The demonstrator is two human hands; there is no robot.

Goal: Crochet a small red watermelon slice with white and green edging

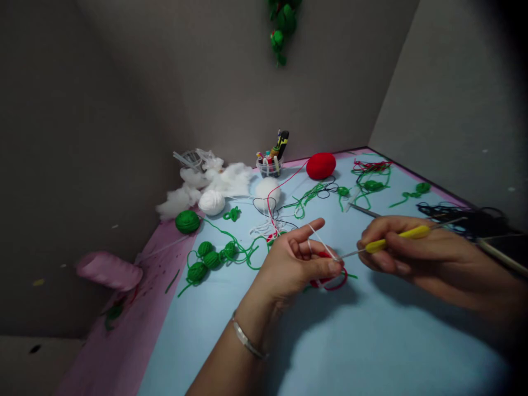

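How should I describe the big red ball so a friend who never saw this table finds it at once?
Look toward the far corner of the light blue tabletop. Just right of the clear cup of pens sits the red yarn ball, the only large red thing, with a thin red strand running from it toward the person's left hand.

Loving the sunny yellow crochet hook (398, 237) with red yarn (330, 282) and white yarn (320, 242), plus a bright red ball (320, 166) and green balls (197, 271) on a pale blue sheet (198, 341) with pink edging (124, 335)!
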